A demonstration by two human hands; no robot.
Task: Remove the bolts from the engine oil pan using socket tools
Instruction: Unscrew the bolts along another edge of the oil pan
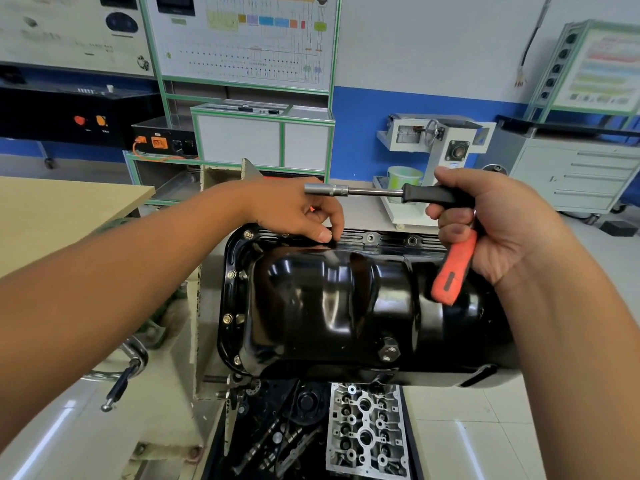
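Note:
A glossy black oil pan faces up on the engine, with bolts along its left flange and open holes on the far flange. My left hand reaches over the far flange and pinches a small dark bolt there between thumb and fingertips. My right hand hovers above the pan's right side. It grips a black-handled socket driver that points left, and also an orange-handled tool that hangs down toward the pan. A large drain plug sits on the pan's near wall.
Below the pan lie a cylinder head and loose dark engine parts. A stand crank handle sticks out at lower left. A wooden tabletop is on the left. Training boards, a white machine and a drawer cabinet stand behind.

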